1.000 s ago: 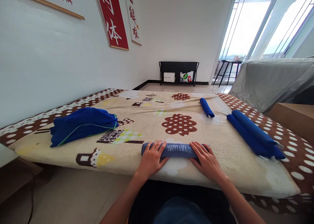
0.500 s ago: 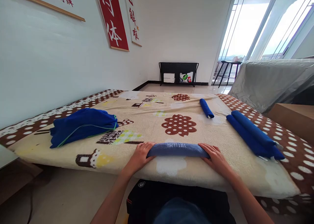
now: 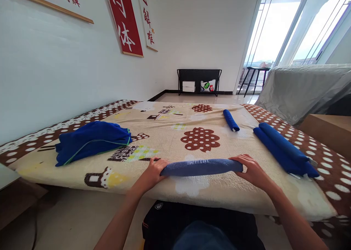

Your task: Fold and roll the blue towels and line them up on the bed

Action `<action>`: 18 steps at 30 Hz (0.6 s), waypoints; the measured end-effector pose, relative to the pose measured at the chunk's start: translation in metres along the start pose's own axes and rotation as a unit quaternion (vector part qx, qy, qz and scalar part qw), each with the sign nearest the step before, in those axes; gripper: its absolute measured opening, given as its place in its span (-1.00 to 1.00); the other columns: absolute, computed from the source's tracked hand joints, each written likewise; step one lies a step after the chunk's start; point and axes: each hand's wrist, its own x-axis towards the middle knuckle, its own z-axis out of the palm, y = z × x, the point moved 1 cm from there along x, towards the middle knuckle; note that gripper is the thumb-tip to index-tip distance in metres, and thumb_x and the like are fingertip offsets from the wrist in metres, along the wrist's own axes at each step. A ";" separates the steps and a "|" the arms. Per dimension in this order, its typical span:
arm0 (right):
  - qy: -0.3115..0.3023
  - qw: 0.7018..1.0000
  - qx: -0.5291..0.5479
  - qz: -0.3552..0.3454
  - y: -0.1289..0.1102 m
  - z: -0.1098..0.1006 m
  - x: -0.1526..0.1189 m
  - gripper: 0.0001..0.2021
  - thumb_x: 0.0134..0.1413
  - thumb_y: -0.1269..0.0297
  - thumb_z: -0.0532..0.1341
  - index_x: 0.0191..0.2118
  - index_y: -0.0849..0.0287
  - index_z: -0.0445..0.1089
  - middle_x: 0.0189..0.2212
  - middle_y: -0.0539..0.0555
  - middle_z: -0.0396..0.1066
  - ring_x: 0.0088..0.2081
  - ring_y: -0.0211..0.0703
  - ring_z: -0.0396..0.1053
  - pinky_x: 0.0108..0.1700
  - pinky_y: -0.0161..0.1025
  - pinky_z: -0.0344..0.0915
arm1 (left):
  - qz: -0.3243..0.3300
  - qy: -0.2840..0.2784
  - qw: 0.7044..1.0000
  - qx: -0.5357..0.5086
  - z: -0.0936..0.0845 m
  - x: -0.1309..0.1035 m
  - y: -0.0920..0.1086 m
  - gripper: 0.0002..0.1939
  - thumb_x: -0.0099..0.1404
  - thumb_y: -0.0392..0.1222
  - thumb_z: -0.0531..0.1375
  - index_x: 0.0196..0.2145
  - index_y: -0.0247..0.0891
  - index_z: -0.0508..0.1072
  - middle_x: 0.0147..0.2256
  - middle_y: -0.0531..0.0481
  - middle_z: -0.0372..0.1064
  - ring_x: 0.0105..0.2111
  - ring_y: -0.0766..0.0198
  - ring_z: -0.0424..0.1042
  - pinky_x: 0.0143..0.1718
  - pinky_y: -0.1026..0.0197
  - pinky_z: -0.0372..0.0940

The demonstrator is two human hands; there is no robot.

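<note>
A rolled grey-blue towel (image 3: 201,168) with pale lettering stretches between my hands at the near edge of the bed. My left hand (image 3: 155,173) is closed around its left end. At the other end, my right hand (image 3: 251,169) pinches the roll between thumb and fingers. Further back on the right lies a small bright-blue towel roll (image 3: 230,120). Two longer blue towel rolls (image 3: 285,147) rest side by side at the right, white tags at their near ends. A crumpled blue cloth (image 3: 91,142) with green edging lies on the left.
The bed wears a cream patterned blanket (image 3: 161,124) with brown dotted borders. A wall runs along the left side. Beyond the bed stands a low black rack (image 3: 199,81). To the right are a plastic-covered piece of furniture (image 3: 307,89), a cardboard box (image 3: 326,133) and a black stool (image 3: 255,80).
My right hand has moved to the right and my left hand slightly left. The towel's right end has shifted right and risen a little, and both hands now grip its ends.
</note>
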 end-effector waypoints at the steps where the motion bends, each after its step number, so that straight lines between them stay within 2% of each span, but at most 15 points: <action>1: 0.015 1.000 0.014 0.007 -0.005 -0.012 0.003 -0.65 0.09 0.26 0.21 0.03 0.04 0.42 -0.15 0.04 0.51 -0.12 -0.09 0.44 -0.03 -0.12 0.36 | 0.001 0.004 1.000 -0.002 -0.002 0.001 0.006 -0.57 0.27 -0.29 0.16 0.10 -0.14 0.38 0.03 -0.10 0.44 0.04 0.06 0.37 0.17 -0.06 0.04; 3: 0.061 0.997 0.039 0.010 -0.017 -0.037 0.011 -0.67 0.08 0.19 0.25 0.00 0.03 0.43 -0.18 0.03 0.51 -0.16 -0.11 0.45 -0.10 -0.17 0.38 | 0.002 0.017 1.000 -0.003 -0.004 0.006 0.021 -0.59 0.23 -0.32 0.18 0.04 -0.15 0.42 -0.01 -0.09 0.45 0.01 0.06 0.37 0.14 -0.04 0.08; 5: 0.140 0.988 0.069 -0.004 -0.032 -0.061 0.024 -0.66 0.04 0.16 0.30 -0.04 0.07 0.43 -0.21 0.03 0.49 -0.21 -0.13 0.44 -0.16 -0.20 0.39 | -0.007 0.029 0.999 -0.013 -0.002 0.015 0.038 -0.66 0.20 -0.29 0.20 -0.04 -0.16 0.45 -0.06 -0.09 0.45 -0.02 0.05 0.38 0.10 -0.03 0.12; 7: 0.222 0.969 0.106 -0.024 -0.050 -0.082 0.043 -0.66 0.00 0.17 0.34 -0.07 0.10 0.41 -0.28 0.01 0.46 -0.30 -0.19 0.41 -0.24 -0.23 0.38 | -0.014 0.030 0.998 -0.057 0.006 0.027 0.057 -0.69 0.19 -0.24 0.23 -0.07 -0.17 0.46 -0.10 -0.05 0.47 -0.06 0.06 0.40 0.08 -0.02 0.13; 9: 0.273 0.952 0.136 -0.038 -0.073 -0.100 0.063 -0.67 -0.03 0.21 0.36 -0.10 0.09 0.41 -0.36 -0.04 0.42 -0.39 -0.26 0.36 -0.33 -0.28 0.36 | -0.016 0.021 0.992 -0.127 0.018 0.039 0.078 -0.70 0.16 -0.22 0.27 -0.12 -0.18 0.45 -0.16 0.00 0.49 -0.14 0.11 0.42 0.07 0.01 0.15; 12: 0.289 0.944 0.143 -0.063 -0.112 -0.121 0.090 -0.73 -0.06 0.27 0.37 -0.18 0.08 0.42 -0.39 -0.10 0.41 -0.41 -0.32 0.35 -0.35 -0.33 0.35 | -0.010 0.002 0.976 -0.216 0.034 0.050 0.106 -0.74 0.08 -0.23 0.33 -0.24 -0.23 0.44 -0.27 0.03 0.49 -0.25 0.16 0.40 0.01 0.08 0.18; 14: 0.284 0.945 0.141 -0.085 -0.134 -0.132 0.101 -0.76 -0.07 0.28 0.37 -0.22 0.09 0.43 -0.40 -0.10 0.42 -0.40 -0.34 0.35 -0.35 -0.34 0.35 | -0.001 -0.012 0.965 -0.264 0.039 0.052 0.119 -0.74 0.05 -0.21 0.36 -0.28 -0.24 0.44 -0.30 0.04 0.48 -0.24 0.16 0.38 -0.03 0.11 0.20; 18: 0.290 0.941 0.139 -0.103 -0.158 -0.140 0.108 -0.76 -0.08 0.28 0.38 -0.22 0.09 0.44 -0.43 -0.12 0.40 -0.43 -0.37 0.33 -0.37 -0.37 0.34 | 0.014 -0.016 0.947 -0.320 0.040 0.047 0.128 -0.75 0.07 -0.14 0.37 -0.29 -0.22 0.47 -0.23 0.03 0.49 -0.15 0.12 0.36 0.00 0.10 0.17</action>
